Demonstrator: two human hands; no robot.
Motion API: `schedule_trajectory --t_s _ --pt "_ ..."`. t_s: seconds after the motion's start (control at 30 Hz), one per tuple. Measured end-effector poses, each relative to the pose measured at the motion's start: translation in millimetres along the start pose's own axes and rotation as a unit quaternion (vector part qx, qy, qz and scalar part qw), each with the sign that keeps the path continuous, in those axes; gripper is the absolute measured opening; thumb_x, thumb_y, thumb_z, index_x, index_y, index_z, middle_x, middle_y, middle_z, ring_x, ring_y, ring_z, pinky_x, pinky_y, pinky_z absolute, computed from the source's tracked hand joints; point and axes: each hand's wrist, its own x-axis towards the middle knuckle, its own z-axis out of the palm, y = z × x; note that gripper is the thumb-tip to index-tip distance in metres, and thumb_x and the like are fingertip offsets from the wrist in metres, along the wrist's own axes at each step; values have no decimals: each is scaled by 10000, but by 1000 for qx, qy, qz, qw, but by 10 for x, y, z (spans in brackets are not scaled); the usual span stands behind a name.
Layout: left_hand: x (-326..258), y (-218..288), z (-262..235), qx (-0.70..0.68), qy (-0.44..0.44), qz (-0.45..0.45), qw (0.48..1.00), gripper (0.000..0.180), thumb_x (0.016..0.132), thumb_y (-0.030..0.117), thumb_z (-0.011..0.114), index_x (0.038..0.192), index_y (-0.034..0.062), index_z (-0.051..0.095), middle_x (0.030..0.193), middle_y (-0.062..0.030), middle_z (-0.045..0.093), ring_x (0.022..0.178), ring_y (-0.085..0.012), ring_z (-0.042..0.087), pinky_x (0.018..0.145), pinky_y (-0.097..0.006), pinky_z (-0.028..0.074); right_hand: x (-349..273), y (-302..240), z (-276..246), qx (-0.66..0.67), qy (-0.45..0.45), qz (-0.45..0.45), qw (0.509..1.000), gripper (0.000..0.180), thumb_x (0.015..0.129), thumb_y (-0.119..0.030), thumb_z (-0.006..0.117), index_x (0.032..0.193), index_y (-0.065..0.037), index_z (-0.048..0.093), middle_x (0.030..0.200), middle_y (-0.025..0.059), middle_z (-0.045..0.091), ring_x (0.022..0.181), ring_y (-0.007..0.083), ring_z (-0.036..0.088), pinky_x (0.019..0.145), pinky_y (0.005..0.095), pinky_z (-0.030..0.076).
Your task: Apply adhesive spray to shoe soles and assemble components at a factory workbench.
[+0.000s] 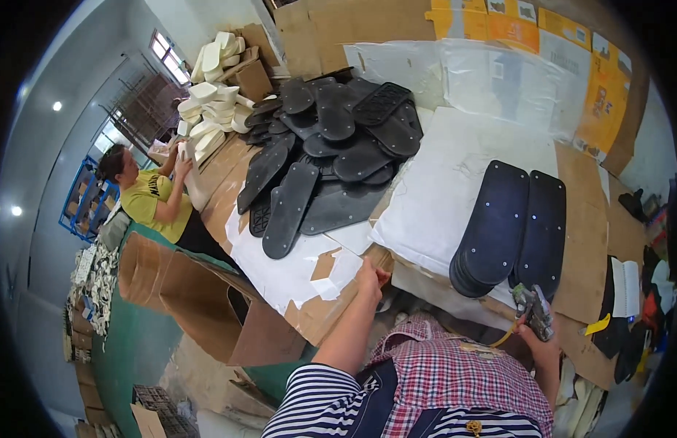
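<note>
My right hand (540, 343) grips a worn grey spray gun (533, 309) with a yellow hose (492, 343) trailing from it. The tool is beside the near end of two neat stacks of long, rounded black plates (492, 226) with small metal studs, lying on a white-covered surface (433, 197). My left hand (370, 277) is at the cardboard-covered table edge, fingers curled; whatever they hold, if anything, is hidden. Beyond it a loose heap of similar black plates (338, 139) covers the table, one plate (290, 212) lying at its near edge.
At the left a co-worker in a yellow shirt (152, 201) handles a pale piece near a pile of cream foam-like blocks (214, 109). An open cardboard box (207, 306) stands below the table's left side. Cloths and dark scraps (630, 343) hang at the right.
</note>
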Motion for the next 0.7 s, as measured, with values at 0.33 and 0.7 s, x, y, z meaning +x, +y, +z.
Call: schedule_trajectory --t_s 0.33,0.7 --pt "-12 -81 3 23 18 -3 1000 340 898 361 403 687 104 476 608 -51 541 547 -196 559 518 -320 441 -19 -1 -63 -14 -15 -10 1000 600 771 -118 680 1290 15 410 854 22 582 796 103 551 735 245 458" --pt "-42 -99 50 67 -11 -25 997 277 892 344 416 771 108 493 649 -46 559 573 -192 577 526 -318 446 -30 119 -176 -13 -14 -13 1000 618 767 -111 681 1302 17 400 850 26 582 788 104 555 726 248 467"
